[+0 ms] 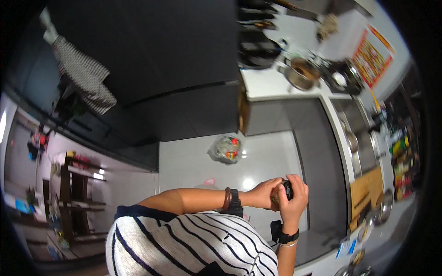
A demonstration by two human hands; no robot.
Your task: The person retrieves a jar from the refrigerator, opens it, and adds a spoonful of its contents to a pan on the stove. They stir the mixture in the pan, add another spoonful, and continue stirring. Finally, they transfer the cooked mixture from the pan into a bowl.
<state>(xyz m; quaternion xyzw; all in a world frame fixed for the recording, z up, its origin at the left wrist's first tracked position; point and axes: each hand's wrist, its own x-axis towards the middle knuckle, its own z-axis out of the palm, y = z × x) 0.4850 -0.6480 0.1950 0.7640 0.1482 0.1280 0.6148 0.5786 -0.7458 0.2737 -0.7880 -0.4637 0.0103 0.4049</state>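
My left hand (260,195) is wrapped around a small jar (275,196) with brownish contents, held in front of my striped shirt. My right hand (293,200) grips the jar's black lid (287,189), its fingers curled over the top and side. Both hands meet at the jar, above the tiled floor and beside the grey lower cabinets. The fingers cover much of the jar, and whether the lid is loose cannot be told.
A bag-lined bin (226,150) with rubbish stands on the floor. To the right, the white counter (262,84) bears a metal pot (301,74); a sink (355,138), a wooden cutting board (367,189) and several bottles (400,162) lie further along. Tall dark cabinets (155,51) stand at the upper left.
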